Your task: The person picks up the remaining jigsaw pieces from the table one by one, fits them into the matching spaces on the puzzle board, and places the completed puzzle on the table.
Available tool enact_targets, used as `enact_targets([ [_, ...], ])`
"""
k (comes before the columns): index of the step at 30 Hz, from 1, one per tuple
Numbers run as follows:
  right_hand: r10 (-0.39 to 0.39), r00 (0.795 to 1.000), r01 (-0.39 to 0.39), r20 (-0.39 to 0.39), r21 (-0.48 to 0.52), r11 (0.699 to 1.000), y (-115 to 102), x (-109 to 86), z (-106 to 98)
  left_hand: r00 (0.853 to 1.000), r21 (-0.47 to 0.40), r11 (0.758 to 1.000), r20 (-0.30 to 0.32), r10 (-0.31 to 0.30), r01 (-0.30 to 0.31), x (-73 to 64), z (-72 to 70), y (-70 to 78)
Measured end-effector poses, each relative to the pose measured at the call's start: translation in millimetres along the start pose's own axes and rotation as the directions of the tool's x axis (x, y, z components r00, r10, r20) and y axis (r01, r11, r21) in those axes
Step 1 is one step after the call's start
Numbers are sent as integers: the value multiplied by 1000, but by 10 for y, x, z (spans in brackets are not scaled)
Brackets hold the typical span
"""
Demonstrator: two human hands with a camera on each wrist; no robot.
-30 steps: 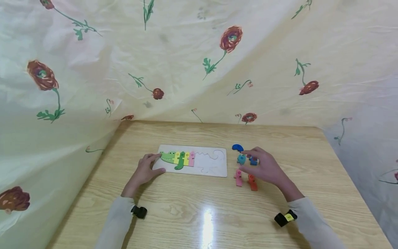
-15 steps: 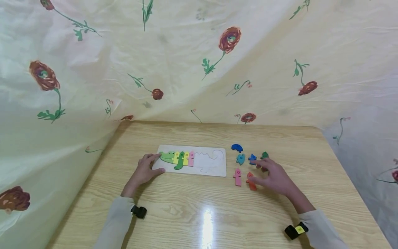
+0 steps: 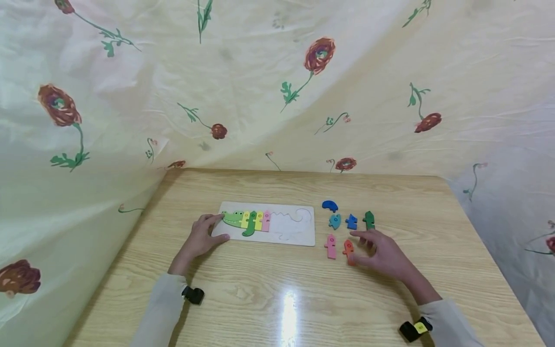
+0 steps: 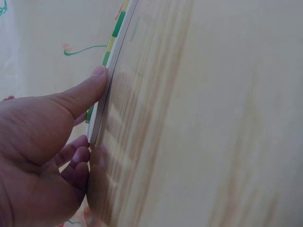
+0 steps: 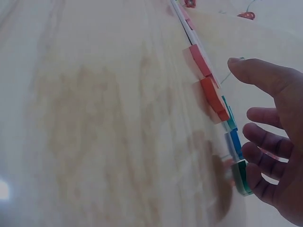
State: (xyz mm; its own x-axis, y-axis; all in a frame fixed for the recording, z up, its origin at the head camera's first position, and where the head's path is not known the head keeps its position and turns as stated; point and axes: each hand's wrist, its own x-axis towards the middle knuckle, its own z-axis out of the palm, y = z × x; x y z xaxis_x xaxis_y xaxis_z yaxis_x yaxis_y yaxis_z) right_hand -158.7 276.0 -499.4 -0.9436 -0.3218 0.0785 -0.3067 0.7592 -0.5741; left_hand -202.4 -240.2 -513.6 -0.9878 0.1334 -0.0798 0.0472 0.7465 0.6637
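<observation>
A white puzzle board (image 3: pixel 295 236) lies left of centre, part-filled with a crocodile's green head (image 3: pixel 234 219) and green, yellow and pink body pieces. My left hand (image 3: pixel 204 237) grips its left end, the index finger at the head and the thumb on the near edge, as the left wrist view also shows. My right hand (image 3: pixel 383 253) hovers over the loose pieces, fingers spread and holding nothing. Its thumb overlaps the orange puzzle piece (image 3: pixel 348 247) in the head view; the right wrist view shows a gap between them. A green piece (image 3: pixel 369 220) lies just beyond its fingers.
Other loose pieces lie right of the board: a dark blue tail-like piece (image 3: pixel 330 206), a light blue one (image 3: pixel 335 221), a blue one (image 3: pixel 351 221) and a pink one (image 3: pixel 331 246). Flowered cloth (image 3: pixel 251 86) hangs behind the wooden table (image 3: pixel 243 294) and along its sides.
My right hand has moved right and nearer to me, away from the blue pieces, uncovering them and the green piece. My left hand and the board have stayed put.
</observation>
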Motion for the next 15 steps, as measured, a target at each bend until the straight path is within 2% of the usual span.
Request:
enact_targets([
  [15, 20, 997, -21, 69, 3, 1000, 10, -12, 55, 999, 2, 999, 12, -37, 37, 10, 2, 2],
])
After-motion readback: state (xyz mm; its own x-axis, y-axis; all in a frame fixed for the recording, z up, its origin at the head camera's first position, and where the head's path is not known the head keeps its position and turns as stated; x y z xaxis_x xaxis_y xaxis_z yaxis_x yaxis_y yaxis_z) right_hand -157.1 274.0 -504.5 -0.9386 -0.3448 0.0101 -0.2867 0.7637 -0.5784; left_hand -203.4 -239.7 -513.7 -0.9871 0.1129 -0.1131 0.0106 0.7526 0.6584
